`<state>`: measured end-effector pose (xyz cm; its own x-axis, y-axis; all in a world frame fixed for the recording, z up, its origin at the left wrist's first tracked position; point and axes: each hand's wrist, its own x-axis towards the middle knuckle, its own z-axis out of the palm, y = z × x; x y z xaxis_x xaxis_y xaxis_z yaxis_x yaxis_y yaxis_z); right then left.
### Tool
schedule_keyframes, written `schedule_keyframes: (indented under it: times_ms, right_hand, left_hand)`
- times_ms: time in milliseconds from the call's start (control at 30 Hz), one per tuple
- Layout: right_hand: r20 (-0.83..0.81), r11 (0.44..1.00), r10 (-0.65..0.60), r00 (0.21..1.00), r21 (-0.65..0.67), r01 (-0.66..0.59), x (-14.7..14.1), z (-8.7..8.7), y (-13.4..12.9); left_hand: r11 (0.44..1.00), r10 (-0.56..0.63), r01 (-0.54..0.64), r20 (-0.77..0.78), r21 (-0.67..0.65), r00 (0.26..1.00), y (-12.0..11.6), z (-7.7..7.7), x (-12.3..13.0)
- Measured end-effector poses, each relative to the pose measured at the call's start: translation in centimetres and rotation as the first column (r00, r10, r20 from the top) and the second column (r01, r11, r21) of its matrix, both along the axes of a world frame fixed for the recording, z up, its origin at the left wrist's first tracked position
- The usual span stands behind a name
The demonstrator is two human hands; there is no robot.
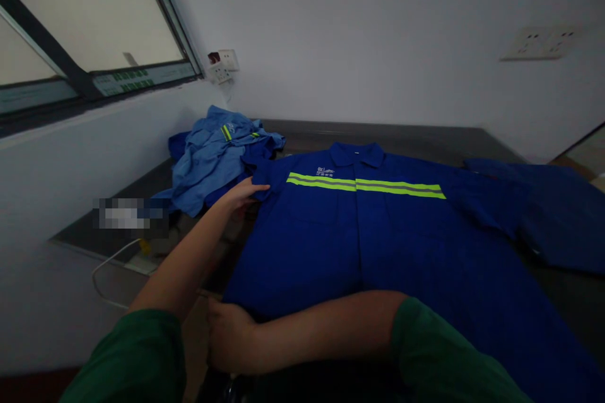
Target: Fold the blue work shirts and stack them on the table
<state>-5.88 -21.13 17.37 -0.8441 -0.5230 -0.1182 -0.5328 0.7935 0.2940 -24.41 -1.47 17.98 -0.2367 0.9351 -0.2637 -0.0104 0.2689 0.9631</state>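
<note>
A dark blue work shirt (307, 245) lies spread out, front side up, with its collar away from me. A yellow-green reflective band crosses its chest, and a small white logo sits above the band. My left hand (243, 194) is closed on the short sleeve at the shirt's left side. Nearer to me, my right hand (231, 335) reaches across the lower part of the shirt and is closed at its left edge. The fingertips of the right hand are hidden.
Crumpled light and dark blue clothes (212, 151) are heaped at the back left of the dark table (425, 133). Folded blue cloth (567, 220) lies at the right. A white cable (97, 280) hangs at the left edge. Sockets (539, 43) are on the wall.
</note>
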Motion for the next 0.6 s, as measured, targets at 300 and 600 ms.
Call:
schedule_keyframes:
  times_ms: [300, 600]
  right_hand:
    - [-0.088, 0.97, -0.069, 0.994, -0.238, 0.046, 1.8, 1.4, 3.1]
    - [-0.1, 0.939, -0.265, 0.959, -0.251, 0.233, 2.4, 3.1, 3.3]
  left_hand:
    - [0.995, -0.064, 0.076, -0.179, 0.066, 0.982, -1.5, 0.7, 0.8]
    - [0.96, -0.056, 0.202, -0.571, 0.195, 0.819, -1.7, 0.1, 1.3]
